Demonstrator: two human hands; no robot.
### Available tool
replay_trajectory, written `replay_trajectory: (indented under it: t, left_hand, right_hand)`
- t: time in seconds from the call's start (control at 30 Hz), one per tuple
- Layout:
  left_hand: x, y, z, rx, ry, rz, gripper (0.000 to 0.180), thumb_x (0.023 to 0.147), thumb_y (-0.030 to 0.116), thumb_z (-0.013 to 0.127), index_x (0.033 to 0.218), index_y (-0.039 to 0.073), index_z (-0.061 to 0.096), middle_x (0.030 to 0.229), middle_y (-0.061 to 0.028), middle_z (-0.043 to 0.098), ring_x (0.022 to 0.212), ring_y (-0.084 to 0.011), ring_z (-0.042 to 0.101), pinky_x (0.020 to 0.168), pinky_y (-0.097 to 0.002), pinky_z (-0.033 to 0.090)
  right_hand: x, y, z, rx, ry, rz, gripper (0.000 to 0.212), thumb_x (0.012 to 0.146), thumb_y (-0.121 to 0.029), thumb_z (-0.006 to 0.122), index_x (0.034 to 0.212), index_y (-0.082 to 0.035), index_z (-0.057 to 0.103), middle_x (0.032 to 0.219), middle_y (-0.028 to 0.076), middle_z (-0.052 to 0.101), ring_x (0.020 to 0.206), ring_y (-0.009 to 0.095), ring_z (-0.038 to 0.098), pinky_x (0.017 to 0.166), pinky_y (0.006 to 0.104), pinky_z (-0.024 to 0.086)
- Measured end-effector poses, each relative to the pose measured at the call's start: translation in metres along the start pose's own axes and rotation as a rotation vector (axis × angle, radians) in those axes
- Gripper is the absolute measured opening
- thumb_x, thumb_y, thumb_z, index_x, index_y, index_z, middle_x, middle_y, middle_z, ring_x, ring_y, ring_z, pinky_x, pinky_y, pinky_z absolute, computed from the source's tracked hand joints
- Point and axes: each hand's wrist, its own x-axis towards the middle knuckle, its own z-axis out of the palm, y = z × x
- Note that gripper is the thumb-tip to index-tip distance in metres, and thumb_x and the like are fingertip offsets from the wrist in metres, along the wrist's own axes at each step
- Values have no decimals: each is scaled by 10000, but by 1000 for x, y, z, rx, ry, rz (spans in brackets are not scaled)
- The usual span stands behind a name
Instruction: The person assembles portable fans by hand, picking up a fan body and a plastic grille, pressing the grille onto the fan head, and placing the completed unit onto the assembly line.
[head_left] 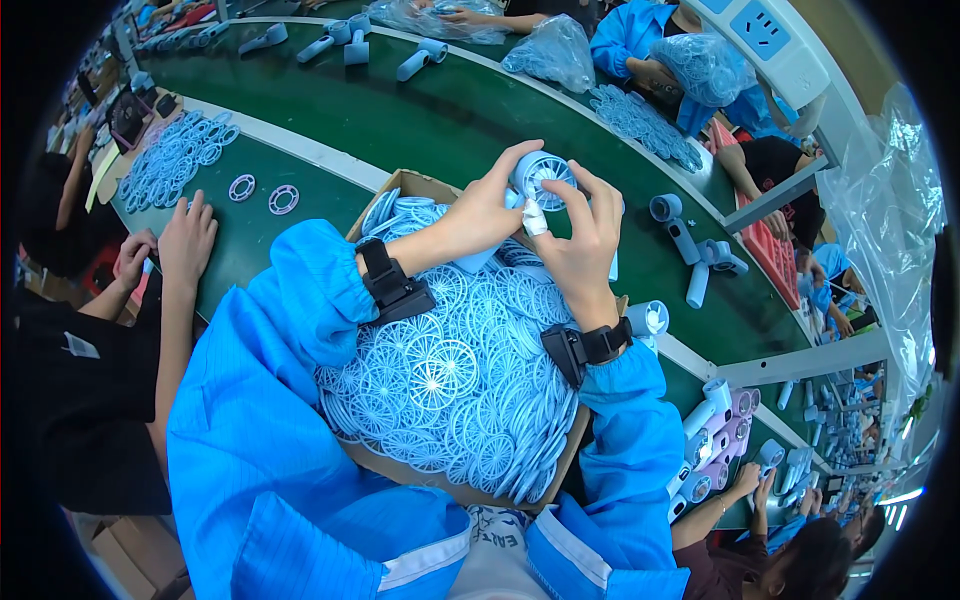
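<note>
Beyond the far edge of an open cardboard box (400,183), I hold a light blue handheld fan (544,180) up between both hands, its round spoked front tilted toward me. My left hand (485,212) grips the fan's left side. My right hand (582,235) curls round its right side, fingers on the rim; a white wrapping (534,217) covers one fingertip. The fan's handle is mostly hidden behind my hands. Below my wrists, the box is heaped with light blue round fan grilles (480,370). Another light blue fan (648,318) lies just right of the box.
A green conveyor belt (400,110) runs across behind the box, carrying several fans (690,245). Left are two purple rings (283,199) and a pile of blue rings (170,160), near a co-worker's hand (187,240). Blue and purple fans (715,440) are stacked at right.
</note>
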Motion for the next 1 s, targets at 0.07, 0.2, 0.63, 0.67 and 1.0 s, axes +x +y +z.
replay_trajectory:
  t: [0.07,0.2,0.63,0.67,1.0]
  left_hand:
    - [0,0,1,-5,-5,9,729,799,4,574,1437,175,265,1157,-207,586,1011,-354,621,817,-394,504]
    - [-1,-2,2,5,-22,17,737,802,4,567,1444,177,249,1154,-215,588,988,-366,632,798,-393,511]
    - [-4,15,4,-226,-6,39,700,805,35,594,1429,171,306,1061,-122,578,736,-147,608,633,-289,519]
    - [-2,16,3,-207,-22,46,704,807,15,574,1434,167,293,1104,-114,554,760,-141,600,627,-278,518]
    - [-1,12,5,-220,-83,-12,681,845,34,507,1457,184,250,1114,-109,542,776,-147,595,613,-262,513]
  right_hand:
    - [0,0,0,2,8,-1,296,670,-122,771,948,-95,673,1152,132,585,1027,309,540,841,397,452]
    - [-1,-1,0,-6,13,-3,284,674,-110,768,943,-91,676,1160,127,589,1019,311,542,842,395,458]
    - [0,9,5,52,-27,-76,390,837,-123,643,1226,-133,619,1282,126,543,1184,288,509,967,376,422]
    - [0,5,9,433,-17,193,412,861,-122,622,1270,-132,573,1300,122,525,1187,272,506,979,372,412]
    - [-2,2,12,994,6,612,411,922,-101,568,1314,-45,460,1290,125,506,1173,202,507,987,326,410]
